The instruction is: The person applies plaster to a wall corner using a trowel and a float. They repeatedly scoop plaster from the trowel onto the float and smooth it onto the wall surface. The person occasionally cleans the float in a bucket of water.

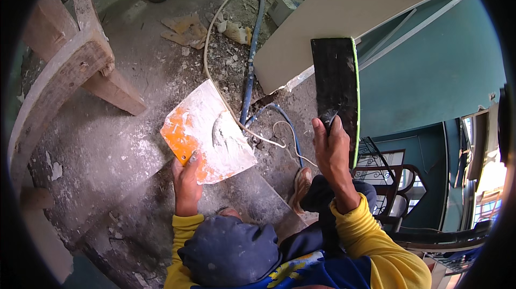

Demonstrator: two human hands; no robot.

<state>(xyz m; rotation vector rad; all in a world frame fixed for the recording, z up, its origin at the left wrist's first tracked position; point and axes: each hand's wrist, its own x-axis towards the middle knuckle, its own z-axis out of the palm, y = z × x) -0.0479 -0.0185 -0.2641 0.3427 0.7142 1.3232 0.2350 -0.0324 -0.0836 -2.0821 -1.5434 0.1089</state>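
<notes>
Gripping a white-smeared orange board (176,129) with the left hand (187,184), a black trowel (334,82) with the right hand (333,152).
Holding the trowel right of the board, apart from it; showing a curved wooden frame (80,62) left of it, a blue hose (251,74) and pale cable (206,55) beyond it.

Renovation site: rubble (232,62) on dusty floor (126,146), plaster-smeared orange board (181,132).

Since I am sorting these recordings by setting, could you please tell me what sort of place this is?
Probably an indoor renovation site: rubble litters the floor, the left hand holds an orange board smeared with white paste, and the right hand holds a flat black tool.
</notes>
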